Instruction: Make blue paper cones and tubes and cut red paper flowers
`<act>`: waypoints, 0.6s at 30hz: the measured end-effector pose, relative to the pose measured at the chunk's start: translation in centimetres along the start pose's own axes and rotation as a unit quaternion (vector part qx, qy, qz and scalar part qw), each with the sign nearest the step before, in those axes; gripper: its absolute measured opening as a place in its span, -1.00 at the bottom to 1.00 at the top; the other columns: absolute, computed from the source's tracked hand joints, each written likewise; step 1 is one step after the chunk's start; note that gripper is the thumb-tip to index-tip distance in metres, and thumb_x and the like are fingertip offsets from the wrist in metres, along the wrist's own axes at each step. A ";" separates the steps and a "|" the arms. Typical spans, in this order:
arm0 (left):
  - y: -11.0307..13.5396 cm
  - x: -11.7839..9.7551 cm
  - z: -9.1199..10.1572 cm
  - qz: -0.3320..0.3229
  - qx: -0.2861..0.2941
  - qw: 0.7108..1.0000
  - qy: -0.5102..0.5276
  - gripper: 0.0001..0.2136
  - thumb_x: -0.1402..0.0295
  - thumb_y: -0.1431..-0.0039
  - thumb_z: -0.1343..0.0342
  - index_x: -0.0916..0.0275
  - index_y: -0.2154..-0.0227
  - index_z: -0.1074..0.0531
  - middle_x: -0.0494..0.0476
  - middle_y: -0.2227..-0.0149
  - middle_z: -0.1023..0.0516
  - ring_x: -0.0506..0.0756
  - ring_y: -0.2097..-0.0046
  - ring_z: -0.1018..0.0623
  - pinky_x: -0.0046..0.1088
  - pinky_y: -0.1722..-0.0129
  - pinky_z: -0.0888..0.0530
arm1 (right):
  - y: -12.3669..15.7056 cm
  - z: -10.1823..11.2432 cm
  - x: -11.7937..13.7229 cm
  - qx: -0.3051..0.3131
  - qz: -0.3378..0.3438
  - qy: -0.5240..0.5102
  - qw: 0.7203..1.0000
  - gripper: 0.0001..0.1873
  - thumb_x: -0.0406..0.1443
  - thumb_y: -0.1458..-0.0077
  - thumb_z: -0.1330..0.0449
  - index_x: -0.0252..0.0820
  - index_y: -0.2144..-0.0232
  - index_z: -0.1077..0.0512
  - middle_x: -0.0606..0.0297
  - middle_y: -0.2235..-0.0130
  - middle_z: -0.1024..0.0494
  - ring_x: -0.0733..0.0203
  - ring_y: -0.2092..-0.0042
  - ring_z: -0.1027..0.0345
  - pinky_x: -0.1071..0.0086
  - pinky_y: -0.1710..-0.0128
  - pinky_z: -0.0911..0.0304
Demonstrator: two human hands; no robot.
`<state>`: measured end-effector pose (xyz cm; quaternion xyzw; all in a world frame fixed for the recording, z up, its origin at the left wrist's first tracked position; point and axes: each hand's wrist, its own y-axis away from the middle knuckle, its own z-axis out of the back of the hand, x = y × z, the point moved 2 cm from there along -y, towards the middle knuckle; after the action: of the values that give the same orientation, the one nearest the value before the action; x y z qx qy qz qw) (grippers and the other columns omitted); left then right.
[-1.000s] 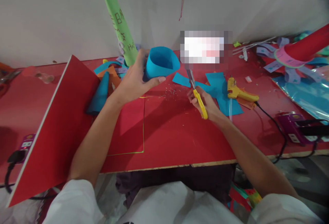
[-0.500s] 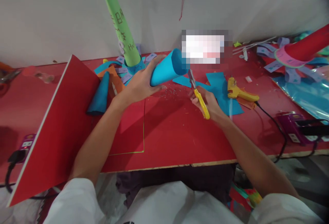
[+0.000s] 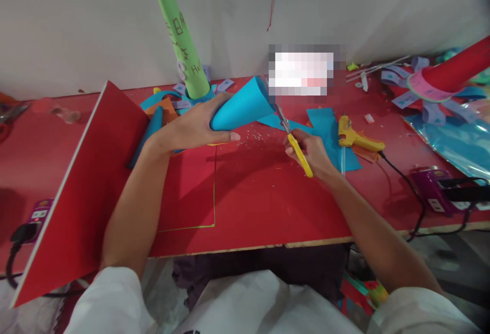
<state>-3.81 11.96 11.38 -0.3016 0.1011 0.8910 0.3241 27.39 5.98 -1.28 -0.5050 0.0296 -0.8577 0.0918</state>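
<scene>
My left hand (image 3: 195, 122) is wrapped round a blue paper cone (image 3: 239, 106), its wide open end facing right. Yellow-handled scissors (image 3: 299, 155) are gripped in my right hand (image 3: 310, 150), their blades up against the cone's rim. Whether the blades are apart is hard to make out. Beneath the blades lie blue paper offcuts (image 3: 325, 127). A second blue cone (image 3: 151, 132) lies partly behind my left forearm. Small pale scraps are scattered on the red tabletop (image 3: 260, 196) between my hands.
A yellow glue gun (image 3: 360, 137) rests on the right, its cord running to a purple power strip (image 3: 436, 191). A red board (image 3: 84, 186) leans up on the left. Behind stands a green paper tube (image 3: 181, 43); a red tube (image 3: 463, 68) with a pink collar is far right.
My left hand has shifted left and slightly down along the cone, turning it a little so more of its side shows. The scissors stay at its rim.
</scene>
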 end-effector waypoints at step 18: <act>0.2 -0.6 0.3 0.014 0.043 0.999 0.030 -0.07 -0.21 -0.20 -0.32 0.19 -0.47 -0.18 0.32 -0.22 -0.57 0.30 -0.08 -0.61 -0.20 -0.06 -0.53 | 0.0 0.3 0.9 0.003 0.004 0.062 0.998 -0.34 0.34 -0.07 -0.32 -0.09 0.42 -0.35 0.35 0.50 -0.35 0.25 0.45 -0.15 0.29 0.44 -0.03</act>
<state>-3.74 11.65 11.99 -0.3123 0.1536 0.8809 0.3209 27.26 5.83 -0.34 -0.4501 0.0349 -0.8873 0.0948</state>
